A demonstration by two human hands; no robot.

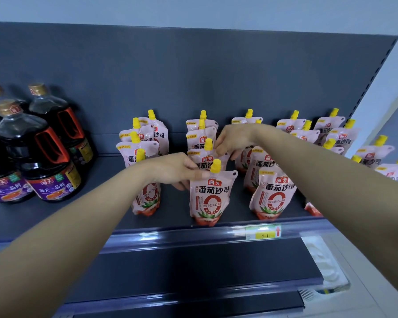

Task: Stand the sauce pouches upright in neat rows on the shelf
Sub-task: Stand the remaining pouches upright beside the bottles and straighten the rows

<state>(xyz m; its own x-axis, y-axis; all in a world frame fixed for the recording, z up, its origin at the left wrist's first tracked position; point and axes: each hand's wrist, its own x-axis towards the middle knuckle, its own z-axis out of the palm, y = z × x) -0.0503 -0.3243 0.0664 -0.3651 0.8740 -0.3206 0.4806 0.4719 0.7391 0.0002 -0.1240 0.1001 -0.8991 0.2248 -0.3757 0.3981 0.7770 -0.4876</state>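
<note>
- The clear plastic price rail (193, 235) edges the shelf (97, 203) nearest you, glossy, with a yellow price tag (263, 232) clipped in it.
- Just behind it stands the front pouch (210, 196). It is a soft pink film pack with a fat red base, a notched shoulder and a stubby yellow screw cap.
- Your left hand (177, 171) is clamped on that pouch's top left shoulder, with the thumb lying across the seal just beside the cap.
- The front pouches of the columns on either side, left pouch (147, 198) and right pouch (271, 193), stand upright. The right one leans a little.
- A red pouch base (313, 208) shows beside your right forearm. Whether that one stands cannot be told.
- Your right hand (233, 141) is well apart from the left. Its curled fingers pinch the top edge of the second pouch (205, 160), directly behind the front one.
- The sauce pouches (246, 120) behind already run back in several columns, so most of the job looks done.
- What seems left is squaring this middle column and tidying the looser right-end pouches (375, 154), which sit off line.
- To the left stand dark soy sauce bottles (46, 157), rigid, with orange handles.
- A matte grey back panel (193, 76) closes the bay.
</note>
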